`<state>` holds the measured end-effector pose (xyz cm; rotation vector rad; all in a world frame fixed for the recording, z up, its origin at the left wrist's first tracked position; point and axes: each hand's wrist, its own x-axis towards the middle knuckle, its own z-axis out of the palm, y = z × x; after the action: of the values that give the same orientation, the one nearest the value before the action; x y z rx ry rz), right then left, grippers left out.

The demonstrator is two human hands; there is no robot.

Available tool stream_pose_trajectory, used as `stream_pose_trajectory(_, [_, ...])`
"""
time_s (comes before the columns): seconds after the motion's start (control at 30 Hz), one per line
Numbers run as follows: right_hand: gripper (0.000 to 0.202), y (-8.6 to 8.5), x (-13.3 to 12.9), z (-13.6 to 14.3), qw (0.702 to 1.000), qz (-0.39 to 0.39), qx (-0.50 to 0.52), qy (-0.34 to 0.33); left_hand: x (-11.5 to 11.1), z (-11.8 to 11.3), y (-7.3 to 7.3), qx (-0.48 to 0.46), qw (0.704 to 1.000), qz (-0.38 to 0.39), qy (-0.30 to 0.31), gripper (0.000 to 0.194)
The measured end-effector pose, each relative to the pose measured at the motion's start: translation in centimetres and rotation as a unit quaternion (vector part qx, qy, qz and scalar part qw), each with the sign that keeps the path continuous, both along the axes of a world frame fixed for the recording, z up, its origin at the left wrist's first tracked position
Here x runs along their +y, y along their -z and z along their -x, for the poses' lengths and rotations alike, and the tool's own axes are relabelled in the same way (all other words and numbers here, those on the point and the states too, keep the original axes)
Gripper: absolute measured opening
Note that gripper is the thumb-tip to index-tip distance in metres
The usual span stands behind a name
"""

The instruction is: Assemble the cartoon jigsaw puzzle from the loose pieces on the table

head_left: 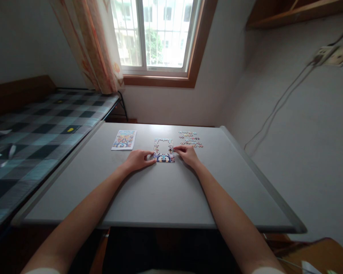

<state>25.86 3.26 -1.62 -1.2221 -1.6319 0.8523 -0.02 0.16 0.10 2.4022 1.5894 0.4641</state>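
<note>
A partly assembled jigsaw puzzle (164,158) lies on the table. Its border and bottom rows are joined around a bare middle, and a dark blue and white picture shows along the bottom. At its left edge rests my left hand (139,159), thumb and fingers apart, fingertips touching the lower left side. My right hand (188,154) is at the right edge, its thumb and fingers pinched on a puzzle piece there, mostly hidden by the fingertips. Several loose puzzle pieces (191,144) lie beyond the right hand. A printed picture sheet (124,140) lies to the left.
The grey table (160,198) has raised rims at its left and right sides. A bed with a checked cover (82,114) stands along its left. Behind are a window (165,38) and a curtain (94,49). A cable (274,108) hangs on the right wall.
</note>
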Motion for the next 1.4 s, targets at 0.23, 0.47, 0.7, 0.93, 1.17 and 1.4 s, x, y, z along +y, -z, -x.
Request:
stream_pose_trajectory(0.23, [0.014, -0.09, -0.07, 0.05, 1.0, -0.001, -0.009, 0.004, 0.01, 0.02, -0.01, 0.002, 1.0, 0.003, -0.003, 0.052])
stream_pose_trajectory(0.47, [0.014, -0.18, -0.17, 0.09, 1.0, 0.003, -0.016, 0.0, 0.0, 0.01, -0.08, 0.003, 1.0, 0.002, -0.003, 0.052])
stream_pose_trajectory(0.7, [0.014, -0.03, -0.09, 0.02, 1.0, -0.007, -0.015, -0.007, -0.09, -0.05, -0.26, 0.001, 1.0, 0.007, -0.004, 0.052])
stream_pose_trajectory(0.93, [0.014, -0.1, -0.14, 0.07, 1.0, 0.005, -0.019, -0.004, -0.13, -0.13, -0.25, 0.001, 1.0, 0.003, -0.005, 0.051])
stream_pose_trajectory(1.17, [0.015, -0.2, -0.19, 0.07, 1.0, 0.0, -0.021, -0.005, -0.1, -0.07, -0.19, -0.001, 1.0, 0.005, -0.006, 0.051])
stream_pose_trajectory(1.4, [0.016, 0.34, -0.01, 0.37, 1.0, -0.023, -0.013, -0.008, -0.04, -0.01, -0.12, 0.0, 1.0, 0.005, -0.004, 0.051])
